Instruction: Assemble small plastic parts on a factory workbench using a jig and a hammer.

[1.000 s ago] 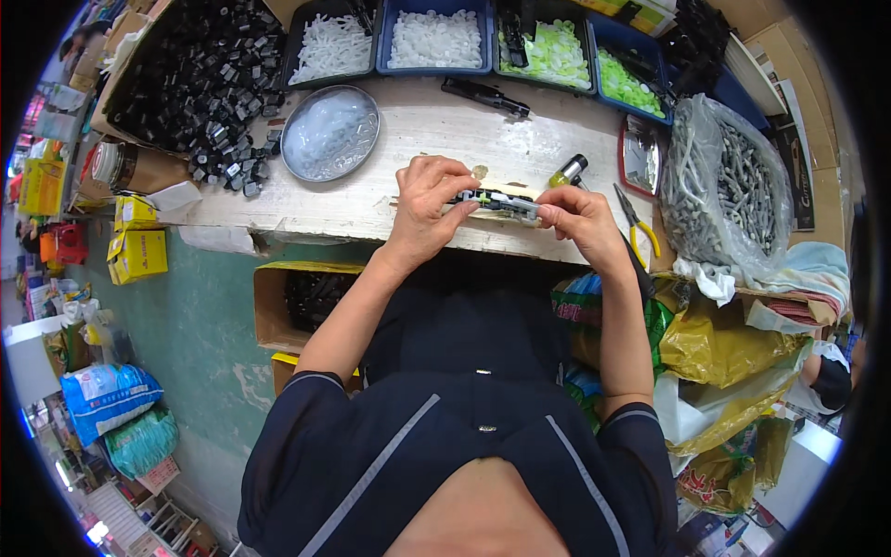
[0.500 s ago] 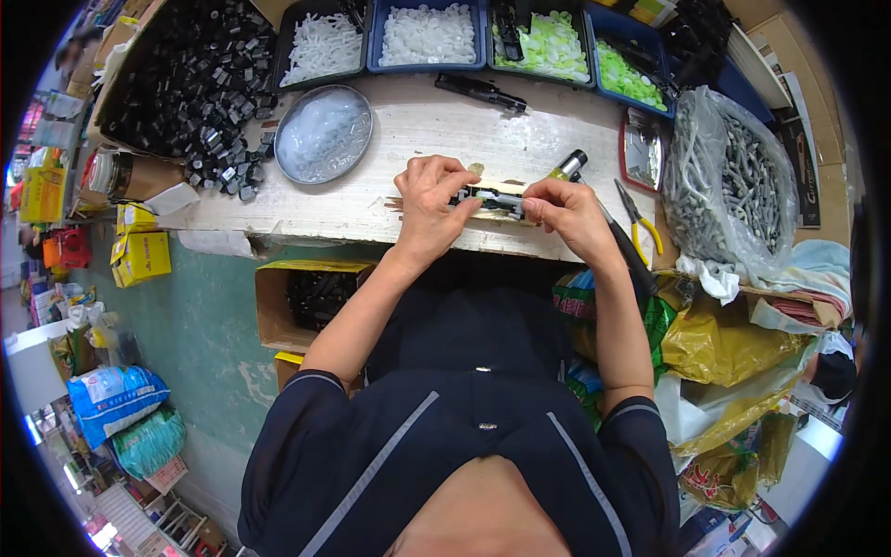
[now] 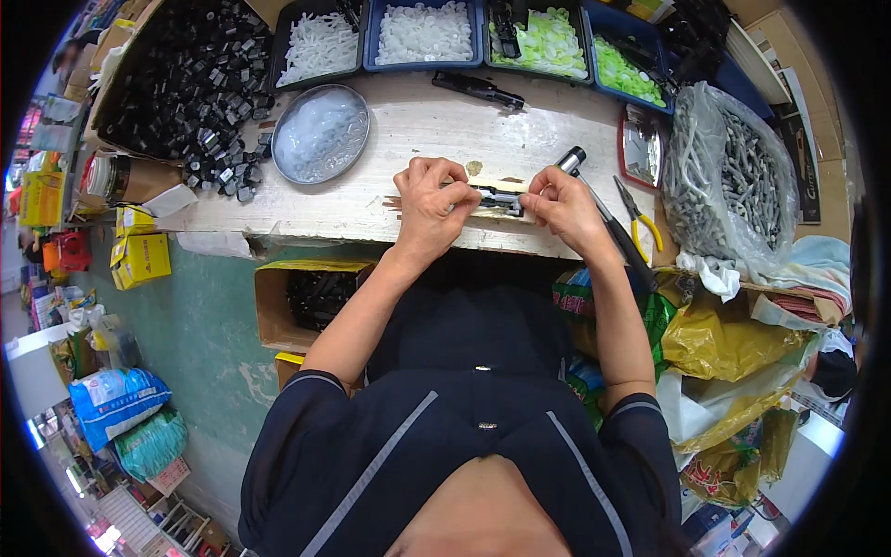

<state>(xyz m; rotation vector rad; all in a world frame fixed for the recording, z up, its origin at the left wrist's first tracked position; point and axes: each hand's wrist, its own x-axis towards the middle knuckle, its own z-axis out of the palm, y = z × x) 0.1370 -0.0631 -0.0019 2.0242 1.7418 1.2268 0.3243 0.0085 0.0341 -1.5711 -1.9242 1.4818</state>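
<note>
Between my hands, close to the table's front edge, lies a narrow black part with a grey bar-shaped piece along it. My left hand is closed on its left end, fingers bent and thumb pressed in. At the right end, my right hand pinches the grey piece between thumb and fingertips; the exact contact is too small to make out. Just beyond my right hand is a hammer with a shiny metal head and black handle. Pliers with yellow handles lie right of it.
A metal dish of translucent grease sits left of centre. Black blocks heap at the far left. Trays of white and pale green pieces line the back, near a black part. A plastic bag of grey parts stands right.
My right hand has shifted slightly left along the grey piece, which now sits a little differently against the black part. My left hand keeps its hold with slightly changed finger positions.
</note>
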